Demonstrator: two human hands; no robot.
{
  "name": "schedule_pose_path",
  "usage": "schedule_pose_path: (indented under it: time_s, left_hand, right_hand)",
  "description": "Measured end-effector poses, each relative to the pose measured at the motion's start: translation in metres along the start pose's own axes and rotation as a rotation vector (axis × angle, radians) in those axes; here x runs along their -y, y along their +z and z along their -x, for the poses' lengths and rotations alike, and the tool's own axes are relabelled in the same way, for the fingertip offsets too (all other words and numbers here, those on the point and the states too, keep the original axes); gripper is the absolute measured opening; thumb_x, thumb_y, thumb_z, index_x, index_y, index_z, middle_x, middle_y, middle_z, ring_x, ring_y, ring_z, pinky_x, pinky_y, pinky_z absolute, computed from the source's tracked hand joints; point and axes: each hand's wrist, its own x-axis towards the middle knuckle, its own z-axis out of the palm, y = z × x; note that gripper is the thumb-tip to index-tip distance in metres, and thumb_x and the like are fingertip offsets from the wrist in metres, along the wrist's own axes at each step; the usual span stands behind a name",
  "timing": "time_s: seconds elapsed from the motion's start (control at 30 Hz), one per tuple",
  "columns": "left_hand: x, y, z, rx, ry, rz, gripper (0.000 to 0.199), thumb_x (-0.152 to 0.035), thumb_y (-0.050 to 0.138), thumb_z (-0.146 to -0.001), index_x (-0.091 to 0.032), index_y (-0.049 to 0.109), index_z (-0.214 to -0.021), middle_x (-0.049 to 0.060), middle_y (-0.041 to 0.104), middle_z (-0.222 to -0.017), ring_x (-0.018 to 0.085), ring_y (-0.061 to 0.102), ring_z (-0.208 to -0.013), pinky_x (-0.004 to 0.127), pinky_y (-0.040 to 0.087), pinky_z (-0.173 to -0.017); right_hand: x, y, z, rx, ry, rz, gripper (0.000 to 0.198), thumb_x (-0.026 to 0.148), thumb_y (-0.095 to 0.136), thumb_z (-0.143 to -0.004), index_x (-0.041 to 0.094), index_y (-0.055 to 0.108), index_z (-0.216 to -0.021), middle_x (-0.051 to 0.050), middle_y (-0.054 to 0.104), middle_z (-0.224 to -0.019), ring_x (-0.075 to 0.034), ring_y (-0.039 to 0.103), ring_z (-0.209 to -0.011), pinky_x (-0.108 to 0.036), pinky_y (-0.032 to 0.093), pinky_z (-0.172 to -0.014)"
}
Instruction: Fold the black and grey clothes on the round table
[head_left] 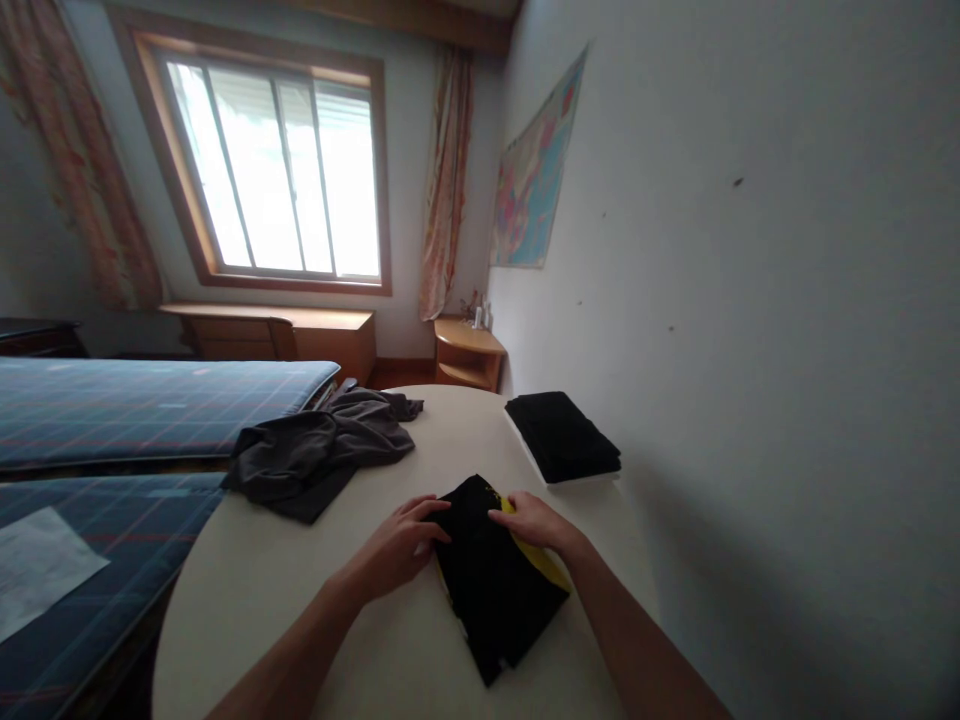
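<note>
The black and yellow garment [499,580], folded, lies near the desk [300,600] edge closest to the person. Left hand [397,545] and right hand [529,520] press flat on its far end, each grip open, holding nothing. Uneven pressure could skew the folds or nudge it off.

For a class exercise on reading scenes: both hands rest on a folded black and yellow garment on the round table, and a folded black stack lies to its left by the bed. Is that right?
Not quite. The head view shows the folded black stack to the right, by the wall; the crumpled grey garment lies left by the bed. The left hand and right hand do rest on the black and yellow garment on the round table.
</note>
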Motion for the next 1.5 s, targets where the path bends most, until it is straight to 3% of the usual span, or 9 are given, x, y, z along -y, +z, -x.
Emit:
schedule_pose_path:
  time_s: [0.1, 0.27, 0.43, 0.67, 0.87, 1.1, 1.2, 1.3, 1.5]
  left_hand:
    - [0.007, 0.007, 0.000, -0.079, -0.069, 0.004, 0.046, -0.006, 0.058, -0.077, -0.029, 0.067, -0.117, 0.004, 0.055, -0.141, 0.023, 0.049, -0.131, 0.040, 0.041, -0.111]
    - [0.018, 0.020, -0.002, -0.099, -0.268, -0.086, 0.068, -0.021, 0.056, -0.086, -0.022, 0.034, -0.150, 0.011, 0.043, -0.152, 0.028, 0.039, -0.140, 0.046, 0.034, -0.116]
    - [0.021, 0.029, -0.003, 0.024, -0.325, -0.171, 0.062, -0.027, 0.045, -0.093, -0.021, 0.029, -0.153, 0.010, 0.035, -0.158, 0.027, 0.028, -0.147, 0.050, 0.022, -0.121]
    - [0.023, 0.032, -0.003, 0.088, -0.352, -0.210, 0.063, -0.030, 0.043, -0.094, -0.021, 0.027, -0.154, 0.010, 0.035, -0.158, 0.027, 0.025, -0.148, 0.050, 0.020, -0.121]
    - [0.028, 0.037, -0.001, 0.061, -0.321, -0.223, 0.063, -0.030, 0.042, -0.095, -0.023, 0.024, -0.156, 0.009, 0.035, -0.158, 0.027, 0.026, -0.147, 0.050, 0.021, -0.121]
    - [0.023, 0.033, -0.003, 0.110, -0.341, -0.213, 0.062, -0.032, 0.041, -0.096, -0.024, 0.026, -0.155, 0.007, 0.032, -0.159, 0.027, 0.023, -0.148, 0.051, 0.019, -0.121]
    - [0.022, 0.032, -0.003, 0.114, -0.345, -0.213, 0.062, -0.032, 0.042, -0.095, -0.025, 0.027, -0.155, 0.007, 0.033, -0.159, 0.027, 0.023, -0.148, 0.051, 0.019, -0.121]
    - [0.022, 0.032, -0.003, 0.118, -0.344, -0.221, 0.059, -0.032, 0.042, -0.096, -0.025, 0.031, -0.153, 0.006, 0.034, -0.159, 0.027, 0.024, -0.148, 0.052, 0.020, -0.121]
    - [0.018, 0.027, -0.005, 0.134, -0.340, -0.232, 0.050, -0.034, 0.042, -0.096, -0.028, 0.045, -0.146, 0.006, 0.036, -0.158, 0.028, 0.025, -0.148, 0.052, 0.021, -0.120]
  right_hand:
    - [0.001, -0.007, 0.006, -0.027, -0.083, -0.058, 0.038, 0.049, 0.057, -0.087, 0.013, 0.063, -0.098, -0.009, 0.070, -0.097, -0.023, 0.064, -0.088, -0.028, 0.045, -0.073]
    - [0.006, -0.031, 0.006, -0.143, -0.123, -0.023, 0.028, 0.042, 0.056, -0.088, 0.016, 0.060, -0.098, -0.009, 0.069, -0.100, -0.021, 0.062, -0.087, -0.029, 0.044, -0.077]
    - [0.015, -0.071, -0.017, -0.247, -0.172, 0.018, 0.022, 0.036, 0.060, -0.088, 0.017, 0.060, -0.097, -0.006, 0.069, -0.093, -0.019, 0.062, -0.082, -0.026, 0.042, -0.072]
    - [0.017, -0.148, -0.067, -0.356, -0.184, 0.067, 0.026, 0.037, 0.064, -0.087, 0.015, 0.063, -0.100, -0.007, 0.070, -0.096, -0.018, 0.061, -0.083, -0.024, 0.042, -0.073]
    - [-0.027, -0.207, -0.101, -0.482, 0.058, 0.071, 0.039, 0.042, 0.064, -0.088, 0.013, 0.064, -0.115, -0.010, 0.071, -0.107, -0.018, 0.066, -0.088, -0.024, 0.045, -0.077]
    - [-0.094, -0.187, -0.110, -0.500, 0.361, 0.151, 0.055, 0.039, 0.059, -0.090, 0.001, 0.056, -0.130, -0.027, 0.064, -0.120, -0.033, 0.063, -0.110, -0.040, 0.046, -0.090]
    - [-0.091, -0.175, -0.114, -0.552, 0.368, 0.217, 0.067, 0.052, 0.052, -0.092, 0.011, 0.045, -0.144, -0.025, 0.049, -0.142, -0.037, 0.051, -0.126, -0.049, 0.040, -0.100]
    - [-0.076, -0.162, -0.118, -0.562, 0.241, 0.298, 0.068, 0.063, 0.038, -0.094, 0.021, 0.045, -0.146, -0.017, 0.039, -0.153, -0.035, 0.041, -0.135, -0.049, 0.031, -0.109]
    - [-0.067, -0.117, -0.119, -0.363, 0.295, 0.349, 0.081, 0.078, 0.031, -0.087, 0.029, 0.034, -0.152, -0.011, 0.024, -0.161, -0.043, 0.018, -0.145, -0.062, 0.013, -0.113]
